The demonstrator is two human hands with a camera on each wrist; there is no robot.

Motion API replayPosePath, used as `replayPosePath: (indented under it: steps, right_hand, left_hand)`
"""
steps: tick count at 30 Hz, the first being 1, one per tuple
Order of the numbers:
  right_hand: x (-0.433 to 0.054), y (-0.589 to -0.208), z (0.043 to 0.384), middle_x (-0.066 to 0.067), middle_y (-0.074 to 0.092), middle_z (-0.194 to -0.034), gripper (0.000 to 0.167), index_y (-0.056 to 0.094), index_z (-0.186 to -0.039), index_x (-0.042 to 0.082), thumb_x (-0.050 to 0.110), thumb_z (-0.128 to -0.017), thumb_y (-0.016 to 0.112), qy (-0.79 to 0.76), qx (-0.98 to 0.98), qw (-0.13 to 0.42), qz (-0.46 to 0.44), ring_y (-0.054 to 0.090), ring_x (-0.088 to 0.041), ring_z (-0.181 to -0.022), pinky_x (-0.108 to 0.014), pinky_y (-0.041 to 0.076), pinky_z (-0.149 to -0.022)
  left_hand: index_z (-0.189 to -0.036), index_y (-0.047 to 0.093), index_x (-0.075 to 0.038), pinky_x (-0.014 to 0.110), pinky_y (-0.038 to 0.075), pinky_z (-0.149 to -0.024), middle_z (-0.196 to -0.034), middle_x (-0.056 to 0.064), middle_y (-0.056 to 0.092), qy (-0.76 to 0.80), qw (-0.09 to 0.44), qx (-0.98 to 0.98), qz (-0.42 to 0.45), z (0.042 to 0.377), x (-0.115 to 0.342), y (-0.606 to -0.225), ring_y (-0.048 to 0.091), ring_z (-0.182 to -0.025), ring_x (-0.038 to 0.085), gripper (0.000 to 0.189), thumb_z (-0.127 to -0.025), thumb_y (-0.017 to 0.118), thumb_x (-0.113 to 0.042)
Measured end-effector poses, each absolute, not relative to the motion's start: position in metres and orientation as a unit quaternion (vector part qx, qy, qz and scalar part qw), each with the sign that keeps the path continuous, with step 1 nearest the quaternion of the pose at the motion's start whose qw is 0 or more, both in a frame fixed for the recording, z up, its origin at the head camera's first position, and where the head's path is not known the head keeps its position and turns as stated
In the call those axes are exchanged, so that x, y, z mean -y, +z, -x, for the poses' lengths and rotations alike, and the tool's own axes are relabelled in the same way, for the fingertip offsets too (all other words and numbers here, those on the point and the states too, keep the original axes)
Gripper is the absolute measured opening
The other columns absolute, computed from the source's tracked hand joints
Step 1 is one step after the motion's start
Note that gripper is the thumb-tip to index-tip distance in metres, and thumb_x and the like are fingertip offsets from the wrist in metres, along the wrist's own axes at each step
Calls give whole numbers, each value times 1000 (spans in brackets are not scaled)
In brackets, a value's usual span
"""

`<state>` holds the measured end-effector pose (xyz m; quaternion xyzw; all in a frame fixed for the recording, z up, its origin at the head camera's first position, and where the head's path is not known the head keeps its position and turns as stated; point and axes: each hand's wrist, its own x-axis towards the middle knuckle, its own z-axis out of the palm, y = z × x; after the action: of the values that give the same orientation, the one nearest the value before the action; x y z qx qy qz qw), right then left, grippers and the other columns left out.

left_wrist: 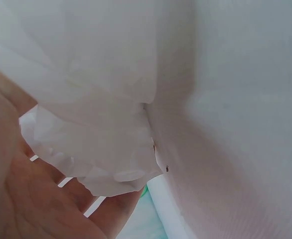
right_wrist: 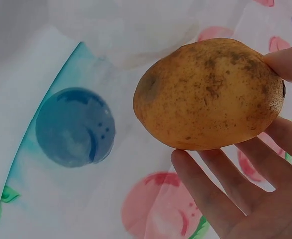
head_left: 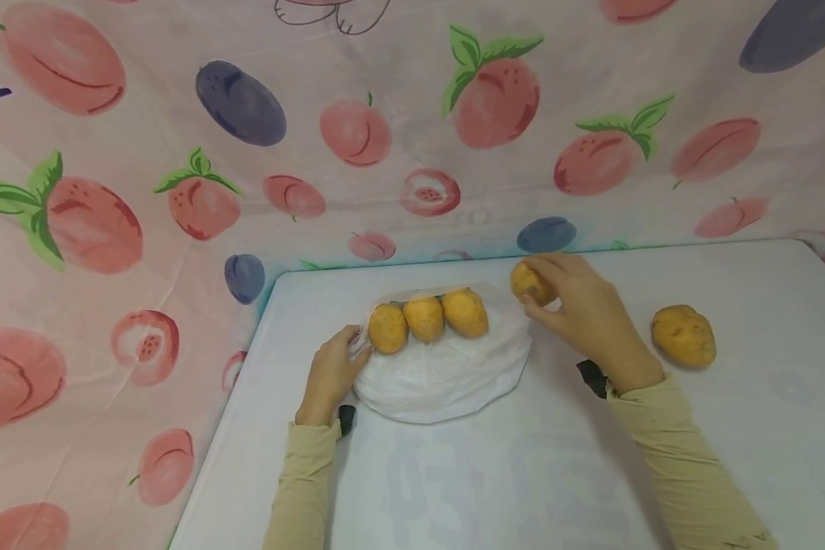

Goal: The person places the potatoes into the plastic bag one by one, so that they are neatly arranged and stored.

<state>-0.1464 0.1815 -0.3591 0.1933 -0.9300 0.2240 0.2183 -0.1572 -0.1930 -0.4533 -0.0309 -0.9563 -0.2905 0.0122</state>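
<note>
Raised over the far part of the table, my right hand grips a yellow potato between thumb and fingers. In the head view, that potato is just right of a white plastic bag. Three more potatoes form a row at the bag's far side; whether they lie on it or inside its mouth I cannot tell. My left hand holds the bag's left edge, thumb and fingers about the thin plastic. Up close in the left wrist view, the crumpled bag hides part of the fingers.
Another potato lies on the white table, right of my right forearm. Behind the table hangs a fruit-printed cloth, which also shows along the left side. Each wrist wears a dark strap piece.
</note>
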Motion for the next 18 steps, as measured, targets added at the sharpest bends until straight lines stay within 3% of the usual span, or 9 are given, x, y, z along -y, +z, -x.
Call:
replayPosePath:
  steps: [18]
  right_hand:
    - [-152, -352, 146, -16, 63, -123, 43, 64, -124, 4, 19, -85, 72, 235, 911, 241, -237, 57, -36, -118, -54, 53, -93]
  left_hand:
    - [-133, 59, -5, 51, 46, -105, -133, 17, 63, -288, 17, 957, 35, 157, 193, -452, 58, -125, 36, 44, -94, 69, -23]
